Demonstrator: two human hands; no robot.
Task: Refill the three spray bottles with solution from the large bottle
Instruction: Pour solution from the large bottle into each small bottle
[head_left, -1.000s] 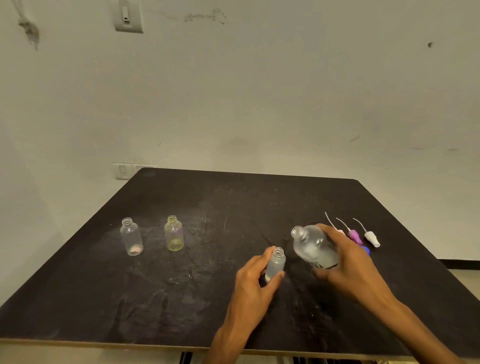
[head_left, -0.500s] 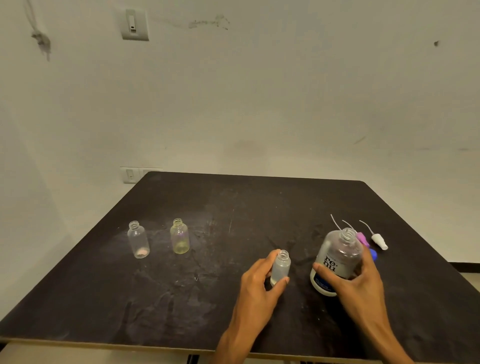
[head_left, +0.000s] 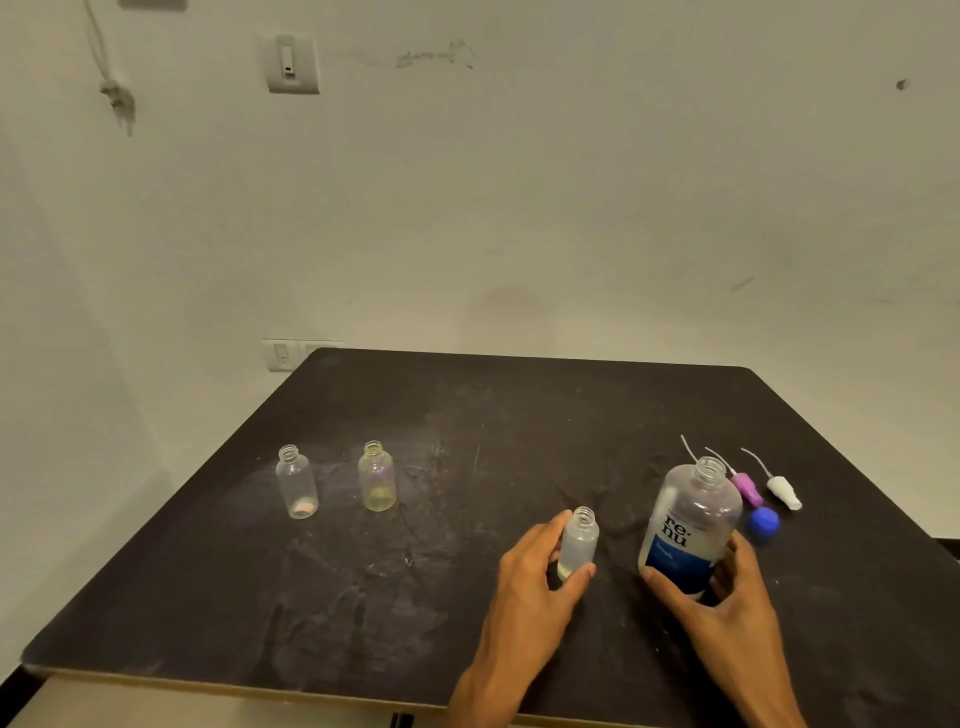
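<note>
The large clear bottle (head_left: 688, 525) with a blue label stands upright and uncapped on the black table (head_left: 467, 415), with my right hand (head_left: 727, 603) wrapped around its base. My left hand (head_left: 530, 582) grips a small clear spray bottle (head_left: 577, 543), open at the neck, standing just left of the large one. Two more small open bottles stand at the left: a clear one (head_left: 296, 488) and a yellowish one (head_left: 376, 483).
Behind the large bottle lie a purple spray head (head_left: 747, 488), a white spray head (head_left: 783, 491) and a blue cap (head_left: 762, 522). The table's far edge meets a white wall with a socket plate (head_left: 283, 355).
The large bottle was tilted over the small bottle a second ago; my right hand has since set it upright on the table to the right. My left hand stays on the small bottle.
</note>
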